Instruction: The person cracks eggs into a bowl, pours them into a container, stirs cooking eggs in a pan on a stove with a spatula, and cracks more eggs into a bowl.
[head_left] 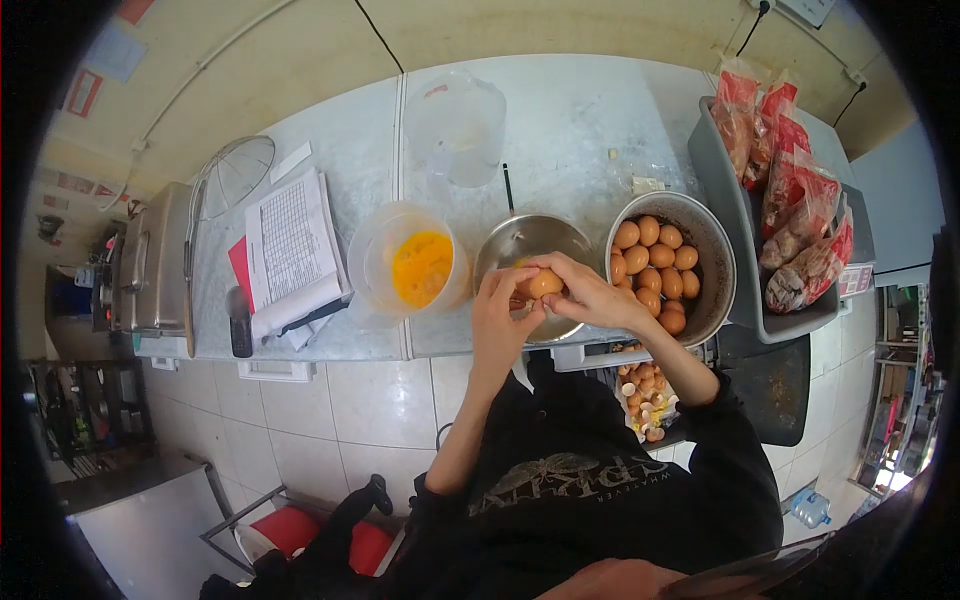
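Note:
Both my hands meet over a steel bowl [505, 238], holding a brown egg [545, 284] between them. My left hand [502, 312] has its fingers on the egg's left side; my right hand [590, 292] grips its right side. Whether the shell is cracked cannot be made out. Left of the bowl, a translucent plastic container [365, 265] holds yolks and egg liquid [421, 268]. On the right, a large metal pot [727, 255] holds several whole brown eggs [662, 256]. Below the table edge, eggshells [645, 395] lie in a bin.
A clear jug [455, 125] stands at the back. Papers [292, 240], a black phone [240, 325] and a wire strainer [243, 170] lie left. At right, a grey tub [720, 200] holds bagged meat [790, 190]. A pen [508, 188] lies behind the bowl.

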